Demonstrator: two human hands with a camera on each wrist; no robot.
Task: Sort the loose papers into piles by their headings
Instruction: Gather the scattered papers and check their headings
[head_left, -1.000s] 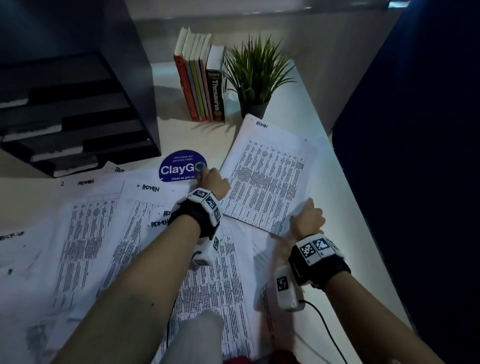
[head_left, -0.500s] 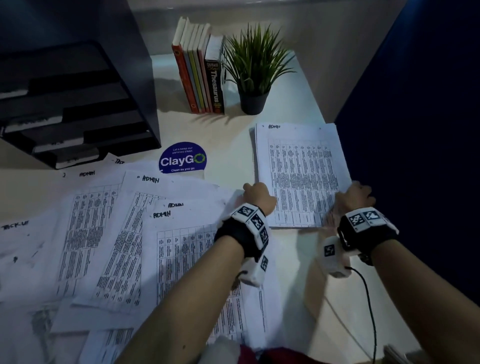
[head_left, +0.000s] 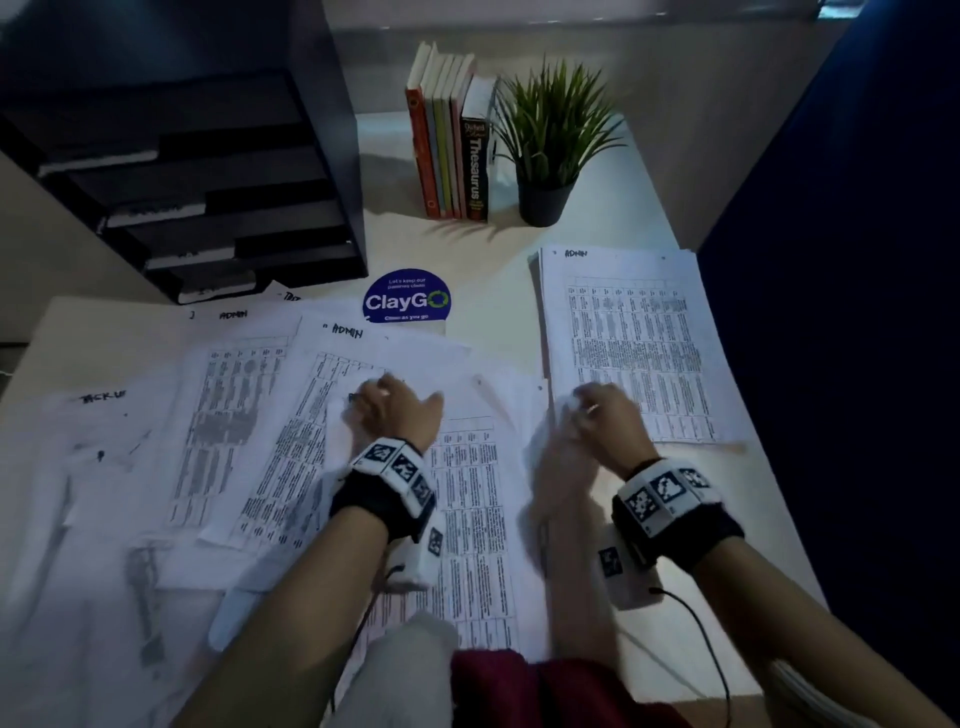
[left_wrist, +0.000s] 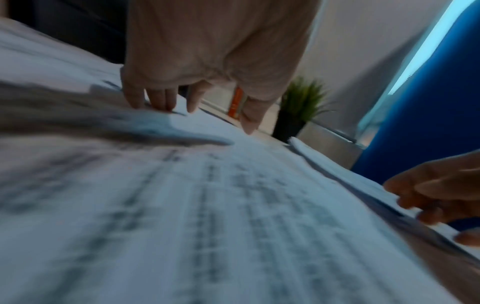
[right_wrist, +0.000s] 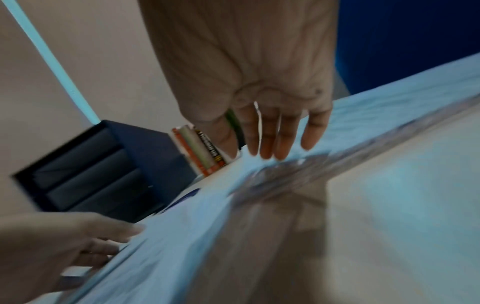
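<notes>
Now both hands lie with fingers extended on printed sheets across a white desk.

Largest, a black tray rack fills the upper left of the head view; loose papers overlap at centre left, and an ADMIN pile sits squared at centre right. Books and a potted plant stand at the top. The left hand rests fingertips on the loose sheets; the right hand, fingers straight, touches the pile's lower left corner.
</notes>
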